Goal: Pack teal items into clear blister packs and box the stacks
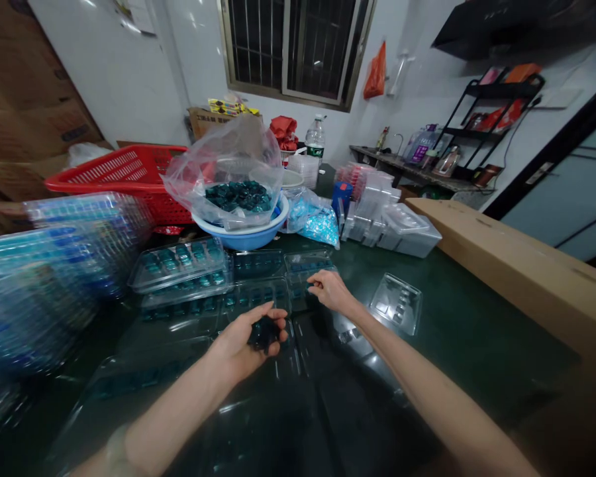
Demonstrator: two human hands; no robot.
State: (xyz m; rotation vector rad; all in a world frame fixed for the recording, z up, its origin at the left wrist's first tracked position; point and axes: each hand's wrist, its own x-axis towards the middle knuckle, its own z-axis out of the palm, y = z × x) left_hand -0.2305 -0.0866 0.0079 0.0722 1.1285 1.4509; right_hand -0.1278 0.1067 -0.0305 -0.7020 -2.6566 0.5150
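My left hand (251, 338) is cupped palm up over the dark green table and holds a small heap of dark teal pieces (264, 333). My right hand (329, 288) reaches forward with its fingers pinched at a clear plastic blister tray (308, 271) with rows of cells; what the fingertips hold is too small to make out. More clear trays (179, 265) filled with teal pieces lie just left of it. An empty clear tray (396, 303) lies to the right of my right hand.
A blue bowl (248, 235) holds a clear bag of teal pieces. Behind it stands a red basket (129, 173). Stacks of filled trays (44, 265) rise at the left, empty clear trays (402, 228) at the back right. A long cardboard box (516, 258) lines the right edge.
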